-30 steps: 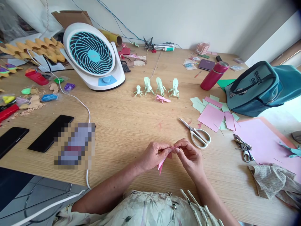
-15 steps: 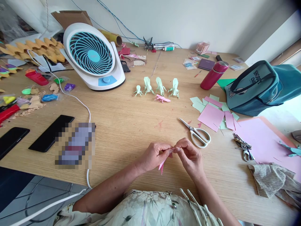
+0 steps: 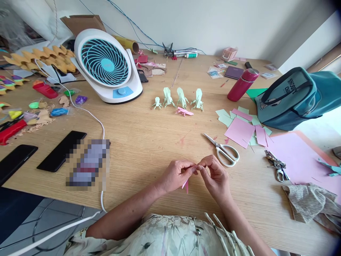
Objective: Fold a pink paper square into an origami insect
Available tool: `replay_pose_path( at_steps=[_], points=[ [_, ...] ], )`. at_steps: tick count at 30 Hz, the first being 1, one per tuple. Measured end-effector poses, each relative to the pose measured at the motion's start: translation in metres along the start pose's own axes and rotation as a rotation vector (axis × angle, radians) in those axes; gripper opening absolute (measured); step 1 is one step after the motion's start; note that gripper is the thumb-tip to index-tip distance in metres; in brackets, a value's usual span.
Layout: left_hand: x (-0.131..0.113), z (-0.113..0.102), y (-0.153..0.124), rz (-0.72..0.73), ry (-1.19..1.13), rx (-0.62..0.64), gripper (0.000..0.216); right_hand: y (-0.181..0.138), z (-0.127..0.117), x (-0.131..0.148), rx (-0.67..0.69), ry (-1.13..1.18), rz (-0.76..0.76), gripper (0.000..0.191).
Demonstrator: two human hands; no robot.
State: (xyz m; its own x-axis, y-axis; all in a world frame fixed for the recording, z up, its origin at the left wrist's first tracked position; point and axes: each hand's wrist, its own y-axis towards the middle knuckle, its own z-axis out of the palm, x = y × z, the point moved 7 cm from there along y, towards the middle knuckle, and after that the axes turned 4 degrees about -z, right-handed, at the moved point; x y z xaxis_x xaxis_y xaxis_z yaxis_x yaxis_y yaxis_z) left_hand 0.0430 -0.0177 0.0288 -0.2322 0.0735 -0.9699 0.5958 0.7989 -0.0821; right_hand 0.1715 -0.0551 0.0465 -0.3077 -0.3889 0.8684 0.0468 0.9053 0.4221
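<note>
Near the table's front edge, my left hand (image 3: 179, 175) is closed in a pinch on a small folded pink paper piece (image 3: 186, 185). Its pointed ends hang below my fingers, and the rest is hidden by them. My right hand (image 3: 216, 175) is also closed, its thumb and forefinger pinching the same piece where the fingertips of both hands meet. White-handled scissors (image 3: 226, 154) lie just beyond my right hand, blades apart. Farther back stand several pale green origami insects (image 3: 180, 97), with a pink origami insect (image 3: 184, 111) in front of them.
Cut pink and green paper sheets (image 3: 239, 132) lie at right, near a red flask (image 3: 243, 84) and a teal bag (image 3: 290, 99). Keys (image 3: 277, 167) and a grey cloth (image 3: 310, 202) sit closer. At left are a fan (image 3: 106, 65), its white cable (image 3: 93, 116) and dark phones (image 3: 62, 151).
The hanging pink points have swung slightly to the right, and my hands have shifted very little. The whole view has moved slightly; the objects on the table stay where they were.
</note>
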Motion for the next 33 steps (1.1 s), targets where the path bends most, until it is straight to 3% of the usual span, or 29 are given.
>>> replay_pose_path(
  at_steps=[3,12,17,26,33],
  points=[
    [0.001,-0.001,0.001,-0.011,-0.003,-0.010,0.038,-0.001,-0.004,0.000,-0.043,0.013,0.000,0.010],
    [-0.011,-0.004,-0.002,0.154,0.081,-0.058,0.036,-0.002,-0.002,-0.005,-0.045,-0.018,0.004,0.011],
    [-0.006,-0.005,-0.001,0.109,0.041,-0.077,0.030,-0.003,-0.003,-0.004,-0.063,-0.003,-0.004,0.009],
    [-0.014,-0.012,-0.002,0.217,0.118,-0.172,0.017,-0.002,-0.002,-0.004,-0.062,-0.019,-0.006,0.009],
    [-0.017,-0.017,-0.002,0.226,0.071,-0.157,0.022,-0.004,-0.010,0.001,-0.129,0.007,-0.070,0.011]
  ],
)
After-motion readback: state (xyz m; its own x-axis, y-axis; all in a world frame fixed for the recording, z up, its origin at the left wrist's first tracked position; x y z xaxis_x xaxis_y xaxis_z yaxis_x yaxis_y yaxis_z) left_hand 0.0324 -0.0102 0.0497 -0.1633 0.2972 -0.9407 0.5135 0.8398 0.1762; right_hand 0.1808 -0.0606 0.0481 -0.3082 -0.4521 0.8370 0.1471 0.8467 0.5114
